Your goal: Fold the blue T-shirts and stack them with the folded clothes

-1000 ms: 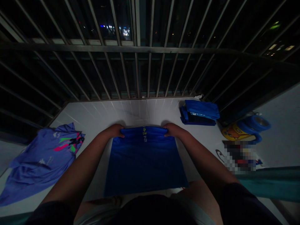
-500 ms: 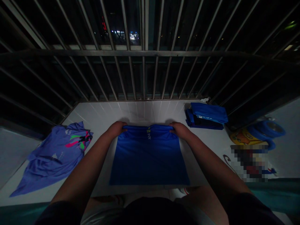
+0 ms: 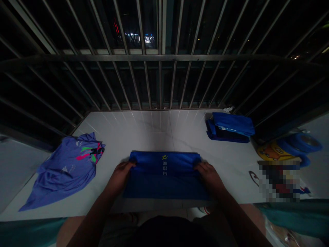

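A folded blue shirt (image 3: pixel 167 187) lies flat in front of me as a wide rectangle, with a small yellow-green logo and pale lettering down its middle. My left hand (image 3: pixel 121 175) pinches its left edge between thumb and fingers. At the opposite edge, my right hand (image 3: pixel 208 173) has its fingers closed on the fabric, partly hidden by the hand's back. Both hands sit a little below the shirt's far fold.
The white tiled ledge (image 3: pixel 151 133) ends at metal window bars (image 3: pixel 160 84). To the left lies a crumpled purple shirt (image 3: pixel 69 164) with a colourful print. Folded blue garments (image 3: pixel 232 125) are stacked at the back right. A yellow-and-blue container (image 3: pixel 275 151) stands farther right.
Both hands have come down toward me with the shirt's far edge. The shirt is now a shorter rectangle, with the logo and lettering lying flat on top.
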Available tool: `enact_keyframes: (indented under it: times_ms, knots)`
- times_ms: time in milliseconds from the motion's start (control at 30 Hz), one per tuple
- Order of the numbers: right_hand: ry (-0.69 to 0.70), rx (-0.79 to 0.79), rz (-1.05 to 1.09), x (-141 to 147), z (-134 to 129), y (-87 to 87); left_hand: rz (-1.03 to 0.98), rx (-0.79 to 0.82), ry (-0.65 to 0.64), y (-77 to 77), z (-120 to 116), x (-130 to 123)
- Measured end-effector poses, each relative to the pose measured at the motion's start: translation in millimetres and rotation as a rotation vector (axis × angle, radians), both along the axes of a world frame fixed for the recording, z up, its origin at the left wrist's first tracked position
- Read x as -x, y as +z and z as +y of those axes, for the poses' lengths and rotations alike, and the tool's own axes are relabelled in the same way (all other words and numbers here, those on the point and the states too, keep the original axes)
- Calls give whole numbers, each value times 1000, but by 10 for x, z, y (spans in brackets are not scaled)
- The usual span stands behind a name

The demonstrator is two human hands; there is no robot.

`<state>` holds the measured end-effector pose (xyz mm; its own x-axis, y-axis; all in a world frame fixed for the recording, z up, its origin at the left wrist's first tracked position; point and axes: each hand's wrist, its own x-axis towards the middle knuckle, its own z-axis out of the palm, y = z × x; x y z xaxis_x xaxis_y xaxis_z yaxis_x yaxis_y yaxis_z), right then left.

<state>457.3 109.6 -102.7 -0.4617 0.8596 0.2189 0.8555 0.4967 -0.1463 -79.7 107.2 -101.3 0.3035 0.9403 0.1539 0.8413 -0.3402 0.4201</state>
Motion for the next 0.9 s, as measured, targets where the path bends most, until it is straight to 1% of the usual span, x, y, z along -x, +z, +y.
enact_keyframes:
  times_ms: [100, 200, 267, 367, 467, 567, 633, 733, 833, 900]
  knots:
    - [0, 23, -12, -42, -130, -66, 139, 23, -31, -203, -197, 71]
    - [-12, 102, -10, -74, -197, 14, 255, 35, -66, -295, -305, 106]
    - [-44, 181, -6, -67, -224, 121, 295, 50, -94, -286, -337, 114]
    - [-91, 268, 4, 9, -207, 283, 276, 66, -104, -166, -282, 92]
    - [-118, 248, 31, 138, -63, 369, 186, 56, -74, 35, -55, -6]
    - [-132, 242, 66, 257, 186, 377, 108, 54, -77, 211, 294, -154]
    - [-140, 319, 55, 307, 368, 381, 91, 82, -120, 283, 536, -231]
    - [-161, 444, -7, 332, 609, 426, 118, 157, -189, 361, 849, -271]
    - [-150, 540, -69, 314, 782, 492, 162, 275, -252, 452, 1069, -266]
    - [-111, 602, -62, 285, 857, 524, 175, 358, -312, 518, 1154, -263]
